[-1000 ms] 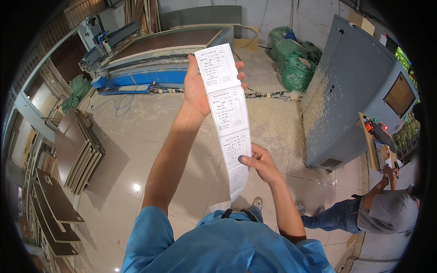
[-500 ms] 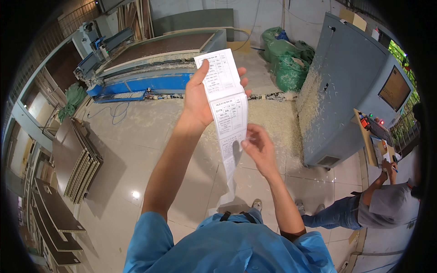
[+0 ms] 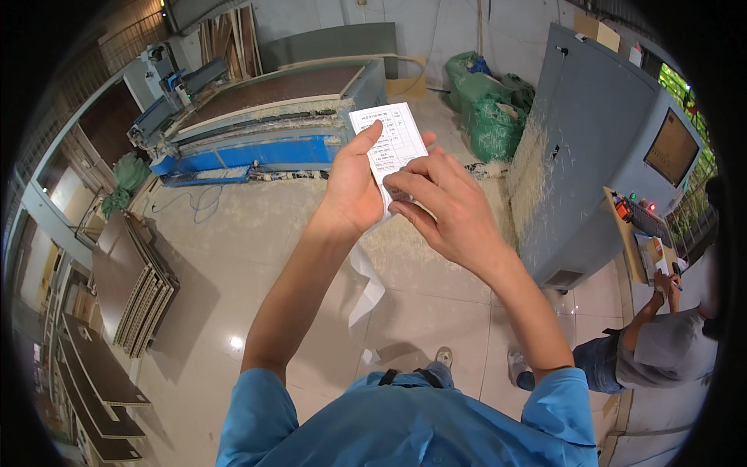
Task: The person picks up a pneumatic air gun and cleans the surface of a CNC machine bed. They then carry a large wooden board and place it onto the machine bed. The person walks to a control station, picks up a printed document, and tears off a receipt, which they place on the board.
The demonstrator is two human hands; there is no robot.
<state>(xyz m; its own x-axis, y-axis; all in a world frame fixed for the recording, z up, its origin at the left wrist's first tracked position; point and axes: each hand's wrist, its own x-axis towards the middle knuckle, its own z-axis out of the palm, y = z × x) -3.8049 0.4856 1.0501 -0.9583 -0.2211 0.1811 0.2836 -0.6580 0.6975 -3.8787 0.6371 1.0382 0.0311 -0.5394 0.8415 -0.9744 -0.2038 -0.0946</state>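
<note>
A strip of white printed labels [image 3: 401,148] lies across my left hand [image 3: 354,183], with the thumb pressing on its top face and the fingers behind it. From under the hand the loose end of the strip [image 3: 369,294] hangs down in a twisted ribbon. My right hand [image 3: 445,204] pinches the strip just below the top label, thumb and fingers bent round it. Its fingers cover part of the printing there.
Ahead stands a CNC router table [image 3: 257,93] with a blue base. At right are a grey control cabinet [image 3: 580,156], green sacks [image 3: 494,117] and a co-worker [image 3: 661,350] writing at a small shelf. Stacked brown panels [image 3: 128,288] lean at left; wood shavings litter the floor.
My right hand has moved up and inward onto the strip. The upper part, stretched out before, is now gathered shorter in my left hand, and the loose tail hangs further left.
</note>
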